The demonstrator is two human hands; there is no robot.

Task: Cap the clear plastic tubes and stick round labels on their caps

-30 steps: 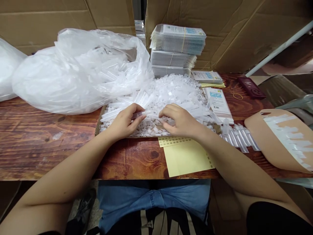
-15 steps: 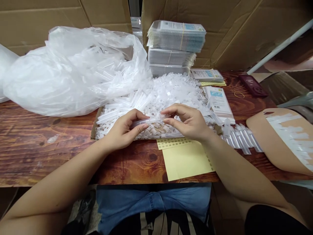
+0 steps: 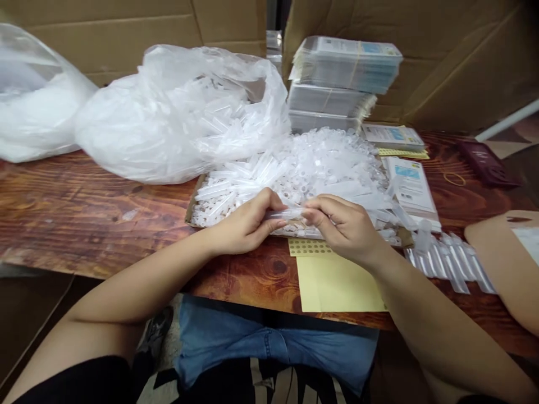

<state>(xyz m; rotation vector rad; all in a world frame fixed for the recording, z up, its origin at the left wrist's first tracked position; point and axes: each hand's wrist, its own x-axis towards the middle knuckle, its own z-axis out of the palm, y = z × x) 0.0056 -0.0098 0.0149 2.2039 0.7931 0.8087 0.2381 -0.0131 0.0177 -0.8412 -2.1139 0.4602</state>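
My left hand [image 3: 246, 227] pinches a clear plastic tube [image 3: 285, 214] between thumb and fingers, holding it roughly level. At the tube's right end, my right hand [image 3: 347, 227] is closed, thumb against fingertips, around a small clear cap mostly hidden by the fingers. Whether the cap is seated on the tube cannot be made out. Both hands are over the front edge of a shallow cardboard tray [image 3: 192, 206]. Heaped in that tray are loose clear tubes [image 3: 236, 182] and small clear caps [image 3: 324, 154].
Behind the tray lies a plastic bag [image 3: 126, 129] of tubes; banded card packs [image 3: 345, 67] are stacked beside it. Yellow sticker sheets [image 3: 337, 283] lie in front. Several finished-looking tubes [image 3: 452, 261] lie right, near a tan board [image 3: 501, 264] and a dark red device [image 3: 486, 163].
My right hand has brought the small cap against the tube's end, closing the gap between the hands. The camera view has turned left, so everything appears farther right.
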